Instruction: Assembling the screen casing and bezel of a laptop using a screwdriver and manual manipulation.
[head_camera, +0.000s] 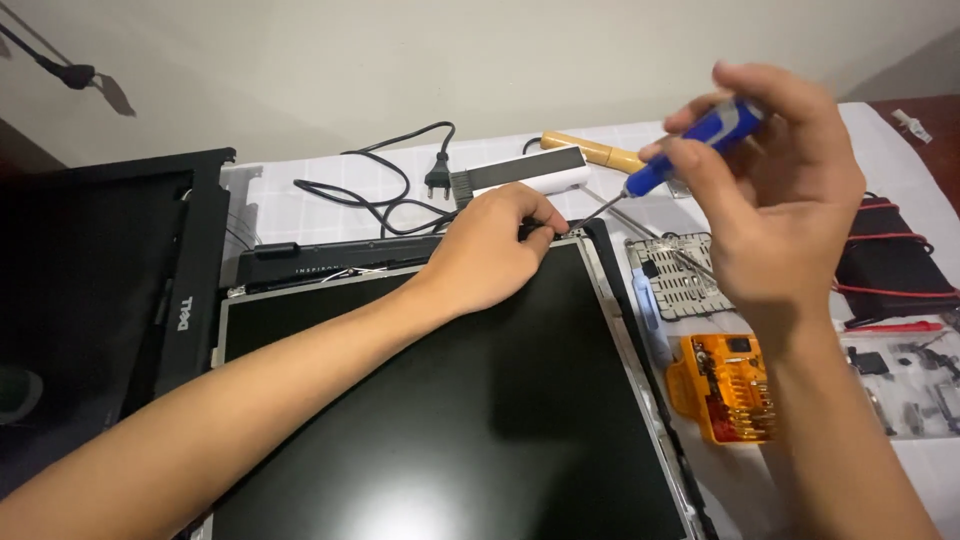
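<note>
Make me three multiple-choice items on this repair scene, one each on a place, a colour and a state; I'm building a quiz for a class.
1. Where does the orange bit case lie?
A. right of the screen panel
B. on the panel
C. left of the panel

2. What colour is the screwdriver handle?
A. red
B. blue
C. green

3. What is the left hand doing?
A. lying flat, open
B. holding the power plug
C. pinching at the panel's top edge

Answers: 1 A, it sits beside the panel's right frame. 2 B, blue handle in the right hand. 3 C, fingertips closed at the top edge.
</note>
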